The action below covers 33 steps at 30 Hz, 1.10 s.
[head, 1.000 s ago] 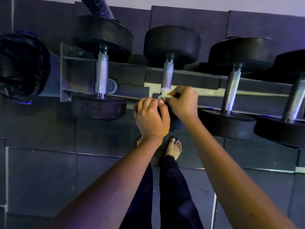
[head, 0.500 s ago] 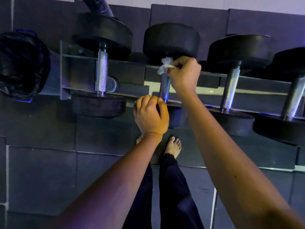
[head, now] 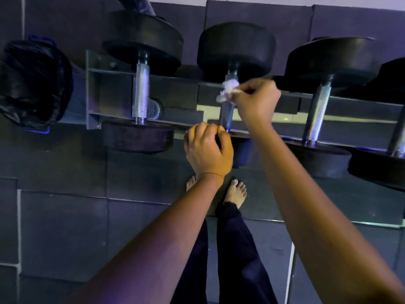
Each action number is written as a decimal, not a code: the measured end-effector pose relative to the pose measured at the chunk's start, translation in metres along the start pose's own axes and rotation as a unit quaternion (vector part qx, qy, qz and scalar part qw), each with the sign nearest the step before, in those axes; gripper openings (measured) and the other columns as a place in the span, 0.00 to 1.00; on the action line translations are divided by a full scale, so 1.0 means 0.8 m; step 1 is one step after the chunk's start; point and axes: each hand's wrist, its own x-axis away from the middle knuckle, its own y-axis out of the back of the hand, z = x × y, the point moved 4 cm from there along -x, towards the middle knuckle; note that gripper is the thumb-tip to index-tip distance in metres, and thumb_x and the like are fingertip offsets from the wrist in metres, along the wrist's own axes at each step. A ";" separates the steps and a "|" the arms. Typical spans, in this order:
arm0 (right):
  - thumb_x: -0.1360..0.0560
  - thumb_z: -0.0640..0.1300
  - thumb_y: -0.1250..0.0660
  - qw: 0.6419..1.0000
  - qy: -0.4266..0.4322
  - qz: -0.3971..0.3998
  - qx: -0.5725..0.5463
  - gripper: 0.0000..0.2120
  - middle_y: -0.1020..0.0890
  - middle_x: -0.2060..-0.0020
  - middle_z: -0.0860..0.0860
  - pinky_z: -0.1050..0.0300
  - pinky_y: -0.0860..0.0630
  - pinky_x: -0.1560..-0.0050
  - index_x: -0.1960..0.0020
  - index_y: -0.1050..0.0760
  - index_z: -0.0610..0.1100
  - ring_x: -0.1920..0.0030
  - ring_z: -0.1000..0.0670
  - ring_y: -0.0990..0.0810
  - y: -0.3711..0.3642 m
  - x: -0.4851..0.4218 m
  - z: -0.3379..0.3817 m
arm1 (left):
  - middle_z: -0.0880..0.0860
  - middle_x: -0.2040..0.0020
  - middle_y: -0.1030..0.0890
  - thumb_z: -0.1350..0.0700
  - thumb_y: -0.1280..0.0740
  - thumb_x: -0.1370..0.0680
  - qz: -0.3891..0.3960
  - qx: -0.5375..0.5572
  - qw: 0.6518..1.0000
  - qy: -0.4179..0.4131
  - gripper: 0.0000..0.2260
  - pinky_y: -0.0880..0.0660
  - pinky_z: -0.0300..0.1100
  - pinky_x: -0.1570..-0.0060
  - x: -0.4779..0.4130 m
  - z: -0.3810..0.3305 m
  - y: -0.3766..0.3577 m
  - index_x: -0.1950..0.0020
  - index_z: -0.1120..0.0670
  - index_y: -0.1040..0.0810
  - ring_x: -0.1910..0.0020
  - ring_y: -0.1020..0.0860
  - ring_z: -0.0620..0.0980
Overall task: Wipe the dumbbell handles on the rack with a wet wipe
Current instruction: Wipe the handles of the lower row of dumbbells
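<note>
Several black dumbbells lie across a grey metal rack (head: 94, 99). My right hand (head: 255, 102) pinches a crumpled white wet wipe (head: 228, 89) against the upper part of the second dumbbell's knurled steel handle (head: 225, 115), just below its far weight head (head: 236, 49). My left hand (head: 208, 148) is curled over that dumbbell's near weight head, which it mostly hides. To the left is another dumbbell with a bare handle (head: 141, 93). A third handle (head: 315, 113) shows at the right.
A black bag (head: 32, 84) hangs at the rack's left end. A fourth dumbbell (head: 381, 165) lies at the right edge. My bare feet (head: 235, 191) and dark trousers stand on dark floor mats below the rack. A wall runs behind the rack.
My right hand carried the wipe from the near end of the second handle up to its far end, then came slightly back down. My left hand stayed on the near weight head.
</note>
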 end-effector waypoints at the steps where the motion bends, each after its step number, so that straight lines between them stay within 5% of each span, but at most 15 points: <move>1: 0.38 0.44 0.20 1.000 -0.005 -0.008 -0.016 0.09 0.18 0.67 0.51 0.66 0.26 0.67 0.60 0.16 0.44 0.66 0.57 0.23 0.002 -0.011 0.007 | 0.53 0.62 0.24 0.54 0.41 0.24 0.000 0.001 1.000 0.000 0.11 0.29 0.49 0.54 0.000 0.000 0.000 0.64 0.55 0.24 0.55 0.26 0.56; 11: 0.38 0.45 0.19 0.995 -0.050 0.087 -0.014 0.10 0.16 0.66 0.49 0.56 0.21 0.58 0.67 0.19 0.44 0.65 0.57 0.22 0.001 0.019 -0.049 | 0.53 0.62 0.24 0.54 0.40 0.25 -0.009 -0.002 1.000 -0.006 0.11 0.29 0.48 0.55 0.000 -0.002 0.000 0.64 0.56 0.23 0.56 0.26 0.56; 16: 0.37 0.41 0.20 0.989 -0.002 0.149 0.015 0.08 0.17 0.67 0.52 0.62 0.21 0.59 0.64 0.18 0.41 0.63 0.56 0.18 0.004 0.036 -0.049 | 0.52 0.61 0.23 0.53 0.41 0.25 -0.004 -0.004 1.000 -0.004 0.12 0.29 0.48 0.55 0.000 -0.003 0.000 0.63 0.55 0.22 0.55 0.25 0.56; 19: 0.37 0.43 0.20 0.995 0.010 0.100 0.007 0.08 0.20 0.71 0.54 0.73 0.30 0.69 0.64 0.18 0.43 0.72 0.63 0.27 0.005 0.018 -0.037 | 0.52 0.62 0.23 0.53 0.41 0.25 -0.008 -0.002 1.000 -0.003 0.12 0.29 0.48 0.55 0.000 -0.003 0.001 0.63 0.55 0.23 0.55 0.25 0.55; 24: 0.38 0.46 0.19 0.999 -0.002 0.021 -0.046 0.09 0.20 0.70 0.54 0.67 0.29 0.67 0.63 0.17 0.46 0.71 0.61 0.28 0.004 -0.025 -0.002 | 0.52 0.62 0.24 0.54 0.41 0.24 -0.004 0.006 1.000 -0.004 0.11 0.30 0.47 0.57 0.000 -0.002 0.000 0.64 0.55 0.24 0.56 0.25 0.56; 33: 0.38 0.46 0.19 0.994 -0.030 0.102 0.022 0.11 0.19 0.68 0.52 0.69 0.28 0.66 0.66 0.19 0.44 0.68 0.61 0.25 0.002 0.012 -0.040 | 0.52 0.62 0.23 0.54 0.41 0.25 -0.007 0.015 1.000 -0.002 0.12 0.29 0.48 0.56 0.000 -0.002 0.001 0.63 0.55 0.23 0.55 0.25 0.55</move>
